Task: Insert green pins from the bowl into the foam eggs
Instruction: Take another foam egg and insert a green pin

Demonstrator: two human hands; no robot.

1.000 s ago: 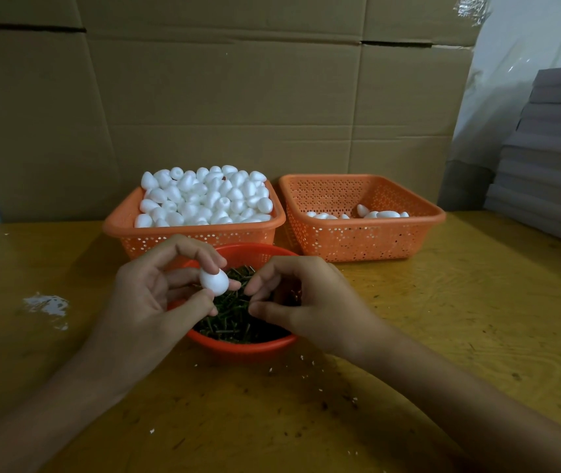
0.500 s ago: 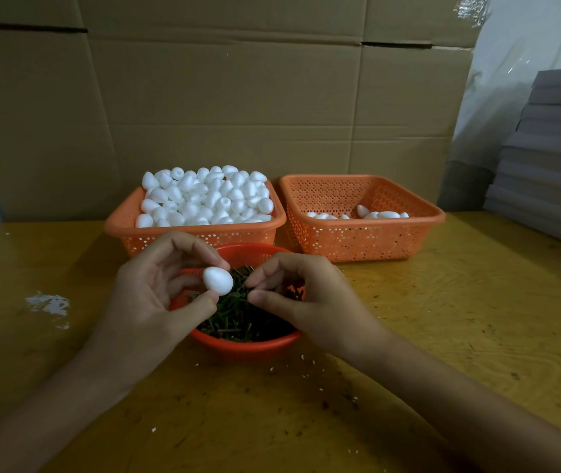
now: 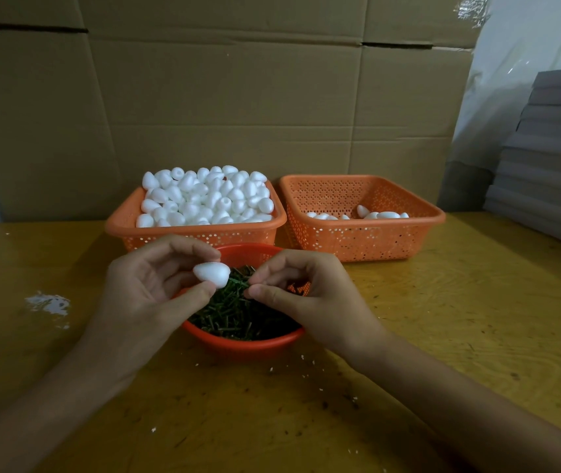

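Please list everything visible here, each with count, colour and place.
bowl: one, red, table centre
pins: many, green, in bowl
held egg: one, white, above bowl
left basket: one, orange, behind bowl
heaped eggs: many, white, filling left basket
right basket: one, orange, beside it
other eggs: few, white, in right basket
table: one, yellow-brown, under everything
cardboard wall: one, brown, behind
grey sheets: stack, grey, far right
left hand: one, pinches held egg
right hand: one, fingertips pinched over pins; pin unclear

Cardboard (image 3: pixel 238 97) at the back: no print I can read.
Orange baskets (image 3: pixel 367 233): no label or number.
Bowl (image 3: pixel 248 343) before me: no brand mark.
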